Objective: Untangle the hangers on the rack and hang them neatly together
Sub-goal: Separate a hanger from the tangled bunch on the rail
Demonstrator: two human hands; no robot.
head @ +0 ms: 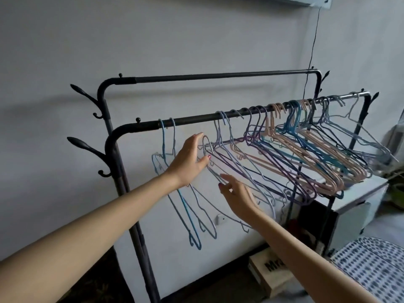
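A: Reaching both hands into the tangle mid-frame. Left hand (189, 157) has fingers straight, thumb just beside the hook of a loose purple hanger (213, 159) that is off the rail; grip released as far as I can see, nothing clasped. Right hand (237, 193) is lower, fingers loosely curved near the same hanger's shoulder wire; can't tell if it pinches it.

B: Where's everything else?

A: Front rail (196, 119) runs from centre-left up to upper right. Two light-blue hangers (175, 162) hang alone at the left end. The main bunch of hangers (306, 149), pink, blue, purple, crowds the right half, all tilted and overlapping.

B: Risks?

A: My guess: the loose hanger's hook snags a neighbour's wire, and a pull drags several along the rail or lifts a hook off. With neither hand clearly holding it, it could drop to the floor. A tug could also rock the rack.

B: Room to move?

A: Bare rail stretch between the two blue ones and the bunch, good spot to rehang. Back rail (218, 76) carries nothing. Tight at lower right: white cabinet (358, 193) sits right under the bunch, with a cardboard box (269, 274) and a dotted cushion (371, 270) nearby. Side hooks (84, 147) stick out at the left post.
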